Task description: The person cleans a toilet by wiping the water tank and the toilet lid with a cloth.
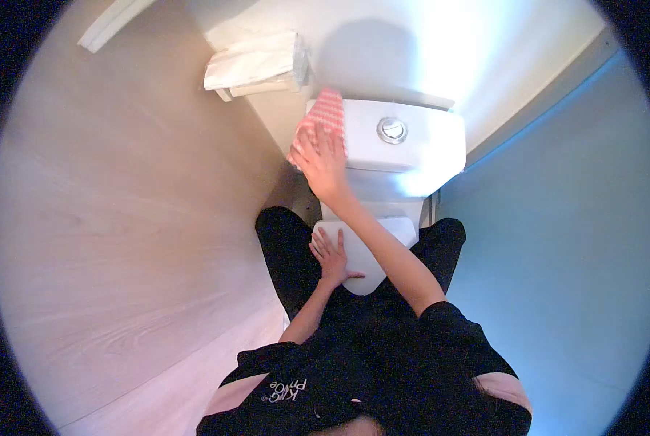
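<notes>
A red-and-white striped cleaning cloth (328, 112) lies over the left end of the white toilet tank (405, 152). My right hand (322, 161) presses the cloth against that corner, its fingers laid across the fabric. The round metal flush button (392, 130) sits on the tank top, to the right of the cloth. Lower down, my left hand (331, 260) rests flat on the closed toilet lid (372, 258), fingers spread and holding nothing. My right forearm crosses above the lid and hides part of it.
A paper holder with white tissue (256, 65) is fixed to the back wall, left of the tank. A wood-grain partition (136, 189) stands close on the left and a bluish panel (550, 240) on the right. My knees straddle the toilet.
</notes>
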Motion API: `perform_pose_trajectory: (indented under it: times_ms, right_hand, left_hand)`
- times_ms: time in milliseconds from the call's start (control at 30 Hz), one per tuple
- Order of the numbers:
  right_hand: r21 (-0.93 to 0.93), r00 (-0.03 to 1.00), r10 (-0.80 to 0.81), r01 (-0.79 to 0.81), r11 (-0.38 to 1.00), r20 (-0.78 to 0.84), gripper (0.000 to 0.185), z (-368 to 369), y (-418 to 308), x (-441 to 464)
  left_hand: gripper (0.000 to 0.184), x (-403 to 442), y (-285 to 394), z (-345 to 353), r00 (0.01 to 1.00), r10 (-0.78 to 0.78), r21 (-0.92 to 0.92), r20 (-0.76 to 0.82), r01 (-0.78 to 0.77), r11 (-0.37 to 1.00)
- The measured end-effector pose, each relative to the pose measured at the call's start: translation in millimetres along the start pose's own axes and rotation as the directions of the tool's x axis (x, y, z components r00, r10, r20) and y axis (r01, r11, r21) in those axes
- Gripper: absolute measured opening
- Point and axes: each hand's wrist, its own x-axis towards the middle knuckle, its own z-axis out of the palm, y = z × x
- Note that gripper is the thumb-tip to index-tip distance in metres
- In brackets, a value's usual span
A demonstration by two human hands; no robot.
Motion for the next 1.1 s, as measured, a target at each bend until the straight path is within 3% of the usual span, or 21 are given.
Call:
perform_pose_trajectory:
  times_ms: [67,167,300,367,467,567,600,733,833,867,933,967,1033,1100]
  right_hand:
    - [-0.100,0.974,-0.137,0.121,0.988,-0.180,0.049,21,18,-36]
    - [-0.098,0.972,-0.175,0.161,0.982,-0.156,0.054,23,65,-81]
    - [-0.215,0.977,-0.132,0.094,0.972,-0.170,0.052,-8,130,-117]
    - [-0.063,0.994,0.006,-0.013,0.998,-0.110,0.051,-18,156,-140]
    - [-0.122,0.965,0.207,-0.227,0.966,-0.161,0.050,-37,182,-152]
    - [0.307,0.878,0.430,-0.359,0.881,-0.209,0.054,-56,186,-135]
    - [0.403,0.801,0.526,-0.397,0.825,-0.285,0.051,-55,185,-127]
    - [0.555,0.603,0.757,-0.551,0.624,-0.252,0.040,-58,195,-104]
    - [0.784,0.564,0.810,-0.423,0.453,-0.164,0.044,-46,214,-114]
    - [0.828,0.533,0.788,-0.258,0.497,-0.307,0.028,-23,229,-119]
    - [0.971,0.519,0.828,-0.208,-0.119,0.213,0.029,21,266,-171]
    - [0.885,0.524,0.720,-0.182,-0.428,0.456,0.034,37,276,-190]
    - [0.825,0.343,0.751,-0.259,-0.502,0.564,0.044,57,248,-198]
    - [0.794,0.372,0.702,-0.251,-0.554,0.607,0.048,84,229,-229]
  left_hand:
    - [0.155,2,0,-3,1.000,-0.013,-0.016,0.023,0.013,1.000]
    - [0.155,2,2,-6,0.999,-0.031,-0.011,0.042,0.032,0.999]
    - [0.155,-3,5,-8,1.000,-0.019,0.004,0.010,0.019,1.000]
    - [0.155,-4,4,-5,1.000,-0.004,-0.018,-0.008,0.004,1.000]
    - [0.155,-4,5,-4,1.000,-0.014,-0.023,0.002,0.014,1.000]
    - [0.156,-4,3,1,1.000,0.001,-0.012,-0.024,-0.002,1.000]
    - [0.156,-6,2,5,0.999,0.015,-0.004,-0.036,-0.016,1.000]
    - [0.157,-7,3,1,1.000,-0.009,0.002,0.003,0.009,1.000]
    - [0.157,-4,4,0,1.000,-0.018,0.010,0.011,0.018,1.000]
    - [0.157,-4,6,-1,1.000,-0.023,0.018,0.019,0.023,1.000]
    - [0.157,-5,9,-2,0.999,-0.029,0.021,0.016,0.028,0.999]
    - [0.157,-6,9,-2,1.000,-0.030,0.017,0.009,0.030,0.999]
    - [0.157,-3,10,-5,1.000,-0.022,0.006,0.008,0.022,1.000]
    - [0.157,-5,9,-9,1.000,-0.015,0.000,0.024,0.015,1.000]
